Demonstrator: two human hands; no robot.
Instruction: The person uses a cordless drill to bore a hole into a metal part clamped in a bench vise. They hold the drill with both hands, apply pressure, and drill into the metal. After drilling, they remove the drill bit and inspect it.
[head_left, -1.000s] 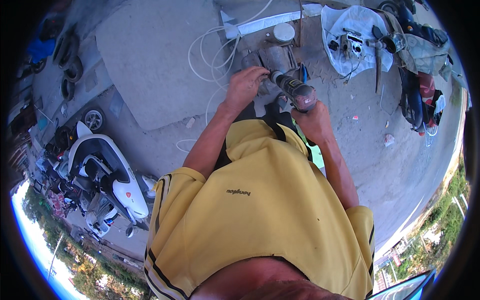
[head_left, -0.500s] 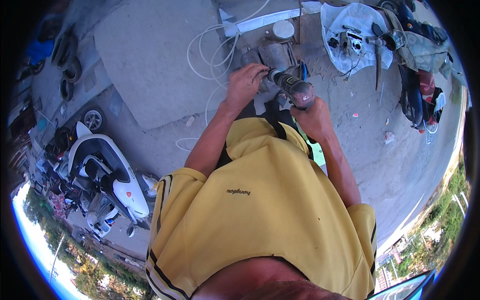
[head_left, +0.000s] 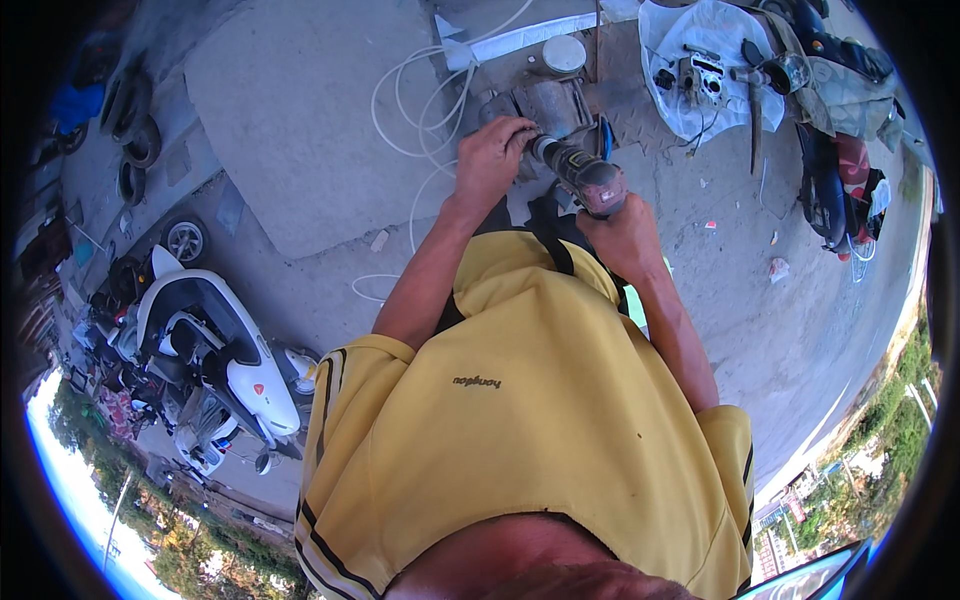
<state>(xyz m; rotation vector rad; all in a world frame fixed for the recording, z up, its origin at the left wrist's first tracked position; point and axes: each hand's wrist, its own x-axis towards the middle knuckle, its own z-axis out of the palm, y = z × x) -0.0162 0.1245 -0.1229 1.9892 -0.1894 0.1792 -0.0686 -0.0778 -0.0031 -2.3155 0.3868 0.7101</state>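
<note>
My right hand [head_left: 620, 235] grips a black power drill [head_left: 585, 175] with a dusty reddish back end. Its silver-tipped nose points up and left, to my left hand [head_left: 490, 155], whose fingers are pinched at the tip of the drill; what they hold is too small to make out. Just beyond the hands sits a worn grey metal block or vise [head_left: 555, 108], with a blue object [head_left: 605, 138] at its right and a round white lid or tin [head_left: 563, 54] behind it.
White hose [head_left: 400, 100] lies coiled at left of the block. An engine part [head_left: 705, 80] rests on white sheeting [head_left: 755, 115] at upper right, near dark scooter bodies [head_left: 820, 195]. A white scooter [head_left: 255, 390] and old tyres [head_left: 140, 140] stand at left.
My left hand has moved slightly up with its fingers still at the drill's nose. My right hand and the drill have shifted a little up and left.
</note>
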